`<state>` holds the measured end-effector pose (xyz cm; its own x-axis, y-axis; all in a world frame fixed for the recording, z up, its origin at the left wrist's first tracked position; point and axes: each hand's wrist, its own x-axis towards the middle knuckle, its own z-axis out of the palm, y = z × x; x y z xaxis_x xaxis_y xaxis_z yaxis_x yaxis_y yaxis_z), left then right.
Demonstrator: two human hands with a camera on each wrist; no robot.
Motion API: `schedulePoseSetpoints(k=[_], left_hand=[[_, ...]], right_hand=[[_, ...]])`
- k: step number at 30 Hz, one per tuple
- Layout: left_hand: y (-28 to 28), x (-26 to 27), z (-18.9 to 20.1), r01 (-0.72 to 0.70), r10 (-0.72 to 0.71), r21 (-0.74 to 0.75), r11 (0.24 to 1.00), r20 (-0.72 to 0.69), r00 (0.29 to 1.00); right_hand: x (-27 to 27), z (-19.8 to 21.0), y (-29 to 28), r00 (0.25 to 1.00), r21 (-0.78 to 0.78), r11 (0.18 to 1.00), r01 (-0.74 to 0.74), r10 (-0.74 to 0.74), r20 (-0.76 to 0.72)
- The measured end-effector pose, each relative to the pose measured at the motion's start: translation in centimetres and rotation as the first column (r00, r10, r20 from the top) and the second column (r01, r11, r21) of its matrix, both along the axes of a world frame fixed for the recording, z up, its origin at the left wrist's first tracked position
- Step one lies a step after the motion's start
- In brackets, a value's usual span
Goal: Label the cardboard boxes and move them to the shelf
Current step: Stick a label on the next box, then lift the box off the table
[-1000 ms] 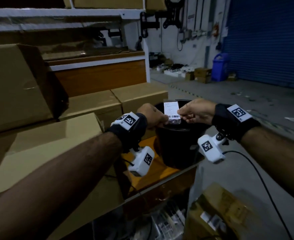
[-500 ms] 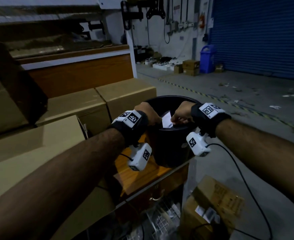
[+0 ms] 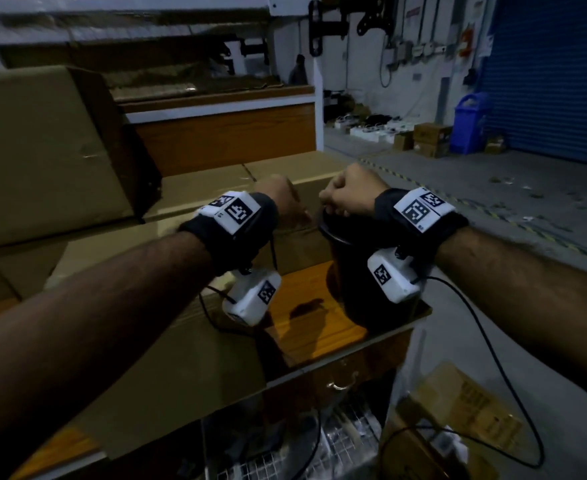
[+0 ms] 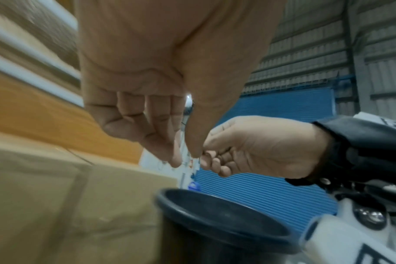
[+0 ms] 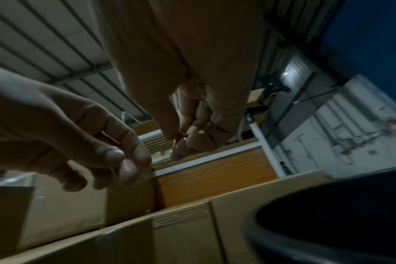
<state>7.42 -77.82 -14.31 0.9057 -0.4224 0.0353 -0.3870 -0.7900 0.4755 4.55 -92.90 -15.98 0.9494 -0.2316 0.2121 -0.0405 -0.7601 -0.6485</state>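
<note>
Near edge: both forearms reach forward over the bench [image 3: 319,334], an orange wood-grain top. On it, a black bucket [image 3: 361,296] stands upright by the right edge.

Above the bucket's rim the left hand [image 3: 283,202] and right hand [image 3: 349,195] meet, knuckles up. Head view hides the fingertips and whatever lies between them.

Left wrist view: the left hand's thumb and forefinger are brought together at the tips, the other fingers loosely bent; something thin, pale and blurred sits in the pinch, probably the label [image 4: 185,157], but I cannot tell for sure. The right hand's fingers are curled, their tips touching the same spot.

Right wrist view: the right hand's curled fingertips are bunched on a small crumpled scrap [image 5: 181,136], too dim to identify. The left hand's fingers hang just beside, apart from it.

Cardboard boxes [image 3: 188,341]: plain brown and closed, covering the bench's left side, stacked higher toward the back.

Behind: the shelf [image 3: 216,109], white-edged with wood panels.

Far: a blue shutter [image 3: 555,74].
</note>
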Motion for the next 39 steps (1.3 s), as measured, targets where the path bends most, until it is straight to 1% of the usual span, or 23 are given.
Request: schedulePoseSetpoints(k=[2,4,7,10,13,15,17,19,22,23,24,26,27,29,30,31,33,34,35,36,37,38,39], left_hand=[[3.2,-0.4,0.6,-0.053,0.05,0.05,0.997,0.064,0.997],[7.1,-0.7,1.0,-0.11,0.102,0.104,0.988,0.085,0.991],[13.3,-0.8,1.1,-0.189,0.182,0.28,0.941,0.051,0.982],[19.1,-1.2,0.2,-0.221,0.24,0.474,0.852,0.021,0.97],[23.4,-1.4,-1.4,-0.202,0.283,0.569,0.797,-0.055,0.958],[25.2,-1.3,-2.5,-0.203,0.317,0.586,0.785,-0.098,0.943],[26.4,-1.1,-3.9,-0.194,0.291,0.566,0.801,-0.085,0.953],[27.0,-1.1,-5.1,-0.184,0.232,0.501,0.845,-0.034,0.972],[27.4,-1.0,-6.0,-0.182,0.222,0.431,0.884,-0.045,0.974],[27.6,-1.0,-6.1,-0.179,0.221,0.416,0.892,-0.055,0.974],[27.8,-0.9,-6.1,-0.177,0.217,0.4,0.899,-0.059,0.974],[28.0,-0.9,-6.1,-0.181,0.216,0.36,0.915,-0.058,0.975],[28.0,-0.9,-6.1,-0.184,0.217,0.343,0.921,-0.062,0.974],[27.8,-1.0,-6.1,-0.188,0.219,0.313,0.931,-0.067,0.973],[27.9,-1.2,-6.0,-0.19,0.22,0.302,0.934,-0.068,0.973],[28.0,-1.2,-6.0,-0.191,0.221,0.297,0.936,-0.072,0.973],[28.3,-1.1,-6.0,-0.179,0.217,0.312,0.933,-0.092,0.972],[28.3,-1.0,-6.1,-0.171,0.21,0.315,0.934,-0.095,0.973],[28.4,-0.9,-6.2,-0.165,0.202,0.308,0.937,-0.093,0.975],[28.4,-0.8,-6.3,-0.164,0.197,0.295,0.941,-0.084,0.977],[28.5,-0.8,-6.4,-0.165,0.194,0.284,0.944,-0.077,0.978],[28.5,-0.8,-6.4,-0.168,0.195,0.278,0.946,-0.073,0.978],[28.6,-0.8,-6.4,-0.171,0.198,0.274,0.946,-0.076,0.977]], right_hand=[[0.2,0.2,3.1,0.991,0.014,0.992,-0.129,0.128,0.045],[0.4,0.1,6.6,0.959,-0.056,0.96,-0.274,0.277,0.062],[0.9,-0.1,11.8,0.881,-0.162,0.868,-0.47,0.473,-0.02],[2.4,-0.7,16.4,0.795,-0.338,0.721,-0.605,0.567,-0.215],[3.8,-1.1,19.6,0.71,-0.501,0.506,-0.702,0.545,-0.445],[4.4,-1.5,21.2,0.642,-0.515,0.389,-0.764,0.541,-0.544],[4.9,-2.2,22.3,0.578,-0.486,0.324,-0.812,0.556,-0.597],[6.2,-2.5,22.9,0.574,-0.489,0.313,-0.814,0.564,-0.594],[7.9,-2.9,23.5,0.66,-0.566,0.351,-0.746,0.508,-0.553],[7.9,-3.3,23.7,0.666,-0.582,0.341,-0.738,0.508,-0.547],[7.6,-3.7,23.9,0.648,-0.586,0.308,-0.749,0.524,-0.553],[7.1,-3.9,23.7,0.572,-0.557,0.228,-0.798,0.576,-0.584],[7.4,-3.7,23.4,0.557,-0.536,0.231,-0.812,0.579,-0.595],[8.2,-3.4,22.9,0.621,-0.559,0.301,-0.773,0.538,-0.57],[8.3,-3.6,22.9,0.646,-0.577,0.318,-0.752,0.528,-0.551],[8.0,-3.7,23.2,0.638,-0.583,0.301,-0.755,0.545,-0.545],[7.5,-4.2,23.5,0.56,-0.557,0.221,-0.801,0.608,-0.563],[7.6,-4.3,23.4,0.54,-0.54,0.214,-0.814,0.621,-0.569],[7.7,-4.1,23.1,0.56,-0.534,0.249,-0.808,0.605,-0.566],[7.9,-3.9,22.9,0.605,-0.549,0.296,-0.782,0.573,-0.552],[8.1,-3.9,22.6,0.641,-0.57,0.324,-0.755,0.545,-0.54],[7.9,-3.8,22.6,0.641,-0.576,0.316,-0.754,0.544,-0.541],[7.5,-3.8,22.6,0.606,-0.56,0.282,-0.779,0.569,-0.556]])
